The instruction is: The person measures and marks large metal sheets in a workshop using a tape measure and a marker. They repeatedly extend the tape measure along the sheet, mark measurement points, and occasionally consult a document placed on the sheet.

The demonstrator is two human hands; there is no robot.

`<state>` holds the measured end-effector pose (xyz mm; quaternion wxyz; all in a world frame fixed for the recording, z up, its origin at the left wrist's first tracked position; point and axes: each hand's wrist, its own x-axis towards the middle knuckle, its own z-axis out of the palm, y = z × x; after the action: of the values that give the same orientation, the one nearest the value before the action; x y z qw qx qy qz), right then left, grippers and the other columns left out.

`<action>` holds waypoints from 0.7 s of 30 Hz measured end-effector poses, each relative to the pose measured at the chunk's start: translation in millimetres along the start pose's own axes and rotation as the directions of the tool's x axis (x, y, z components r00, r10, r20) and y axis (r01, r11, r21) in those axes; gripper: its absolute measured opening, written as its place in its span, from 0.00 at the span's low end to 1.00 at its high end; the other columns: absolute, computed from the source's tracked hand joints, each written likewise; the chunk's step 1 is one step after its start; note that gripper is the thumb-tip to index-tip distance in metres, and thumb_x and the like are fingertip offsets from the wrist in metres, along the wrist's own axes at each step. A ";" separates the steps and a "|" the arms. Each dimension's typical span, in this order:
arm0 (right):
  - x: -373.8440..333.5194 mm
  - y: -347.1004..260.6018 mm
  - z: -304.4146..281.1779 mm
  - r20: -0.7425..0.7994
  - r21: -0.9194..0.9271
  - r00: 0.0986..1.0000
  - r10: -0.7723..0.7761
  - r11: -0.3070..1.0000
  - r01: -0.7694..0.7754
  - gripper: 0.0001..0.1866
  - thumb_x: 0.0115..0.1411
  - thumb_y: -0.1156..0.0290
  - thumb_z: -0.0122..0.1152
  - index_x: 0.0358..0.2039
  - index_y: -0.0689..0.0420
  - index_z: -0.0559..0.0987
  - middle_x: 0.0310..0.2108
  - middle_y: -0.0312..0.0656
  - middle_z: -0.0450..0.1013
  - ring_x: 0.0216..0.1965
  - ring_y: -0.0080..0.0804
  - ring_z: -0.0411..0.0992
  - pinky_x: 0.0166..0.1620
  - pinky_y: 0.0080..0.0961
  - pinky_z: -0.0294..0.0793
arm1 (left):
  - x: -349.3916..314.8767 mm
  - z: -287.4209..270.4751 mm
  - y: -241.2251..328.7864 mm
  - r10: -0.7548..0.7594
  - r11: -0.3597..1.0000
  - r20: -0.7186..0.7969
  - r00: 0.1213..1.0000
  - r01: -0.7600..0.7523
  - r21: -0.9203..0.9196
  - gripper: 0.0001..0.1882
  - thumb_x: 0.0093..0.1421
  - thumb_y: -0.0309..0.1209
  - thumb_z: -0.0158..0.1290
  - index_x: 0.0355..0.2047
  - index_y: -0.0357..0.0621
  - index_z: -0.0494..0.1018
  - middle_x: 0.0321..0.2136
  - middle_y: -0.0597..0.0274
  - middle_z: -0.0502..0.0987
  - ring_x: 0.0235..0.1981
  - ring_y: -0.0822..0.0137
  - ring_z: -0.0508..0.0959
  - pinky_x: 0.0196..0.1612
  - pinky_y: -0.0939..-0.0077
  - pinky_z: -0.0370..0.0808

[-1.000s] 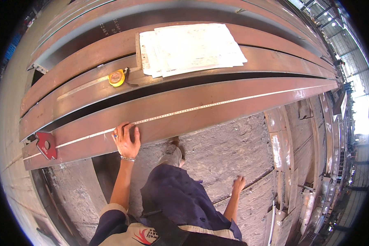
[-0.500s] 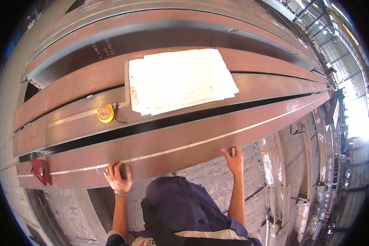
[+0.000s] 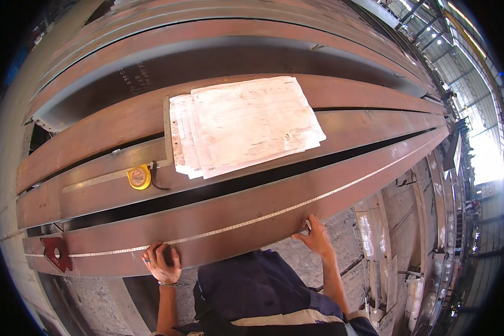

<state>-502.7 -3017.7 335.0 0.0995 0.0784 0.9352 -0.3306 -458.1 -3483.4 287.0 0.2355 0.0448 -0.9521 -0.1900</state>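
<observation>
A long pale measuring tape point(image 3: 246, 222) lies stretched along the nearest steel beam point(image 3: 207, 246). At the tape's left end a dark red flat piece with a round hole point(image 3: 56, 255) sits over it. My left hand point(image 3: 161, 264) rests on the beam, fingertips at the tape's lower edge, thumb apart from the fingers. Farther right, my right hand point(image 3: 317, 238) is at the beam's near edge, below the tape. Its thumb and fingers are bent round a small whitish stick, mostly hidden now.
On the beams behind lie a stack of stained papers point(image 3: 252, 123), a yellow tape measure point(image 3: 139, 177) and a metal square point(image 3: 89, 182). A dark gap point(image 3: 224, 187) runs between the near beams. More beams point(image 3: 224, 56) stand beyond; metal pieces point(image 3: 375, 246) lie at right.
My right hand has shifted slightly left, turning so the small whitish stick shows less. My left hand stays by the tape. The whole view has shifted a little.
</observation>
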 end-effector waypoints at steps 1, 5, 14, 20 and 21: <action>0.6 1.4 0.7 0.002 -0.007 1.000 0.001 1.000 -0.001 0.32 0.44 0.63 0.84 0.44 0.60 0.73 0.38 0.48 0.75 0.38 0.48 0.75 0.41 0.40 0.74 | -0.3 0.2 -0.2 -0.003 1.000 -0.002 1.000 0.003 0.005 0.13 0.57 0.37 0.60 0.41 0.46 0.77 0.45 0.56 0.77 0.48 0.50 0.75 0.56 0.52 0.67; 1.3 3.7 2.9 -0.022 -0.040 0.999 -0.029 0.999 0.029 0.33 0.44 0.62 0.83 0.45 0.60 0.73 0.41 0.50 0.76 0.42 0.52 0.76 0.43 0.43 0.75 | 0.5 0.9 -0.9 0.009 1.000 0.013 1.000 -0.009 0.009 0.14 0.58 0.37 0.60 0.42 0.45 0.76 0.45 0.54 0.76 0.48 0.49 0.74 0.56 0.50 0.66; -3.5 -3.6 3.3 -0.040 -0.068 0.999 0.027 0.997 -0.030 0.34 0.45 0.60 0.83 0.46 0.57 0.71 0.42 0.48 0.75 0.43 0.53 0.77 0.42 0.44 0.77 | 4.2 -2.9 3.5 0.003 1.000 0.062 0.998 -0.004 0.024 0.14 0.60 0.38 0.59 0.42 0.44 0.75 0.46 0.52 0.75 0.49 0.49 0.73 0.58 0.50 0.64; -2.7 -8.0 1.7 -0.042 -0.041 0.999 0.030 0.999 -0.031 0.32 0.45 0.61 0.83 0.44 0.56 0.71 0.41 0.46 0.75 0.40 0.52 0.77 0.41 0.44 0.76 | 3.8 -1.4 2.7 0.003 1.000 0.045 0.999 -0.004 0.017 0.14 0.60 0.38 0.59 0.42 0.45 0.76 0.46 0.53 0.75 0.49 0.49 0.73 0.57 0.50 0.64; -2.3 -9.2 1.4 -0.034 -0.029 0.999 0.040 0.999 -0.041 0.32 0.45 0.62 0.83 0.44 0.56 0.71 0.40 0.46 0.75 0.40 0.52 0.76 0.41 0.44 0.76 | 3.0 -1.0 2.0 0.003 1.000 0.050 0.999 -0.003 0.018 0.14 0.60 0.38 0.59 0.42 0.45 0.76 0.46 0.54 0.75 0.49 0.49 0.73 0.57 0.50 0.65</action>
<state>-502.2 -3025.9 340.0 0.0915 0.1012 0.9398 -0.3133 -460.3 -3482.5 289.9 0.2117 0.0408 -0.9593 -0.1822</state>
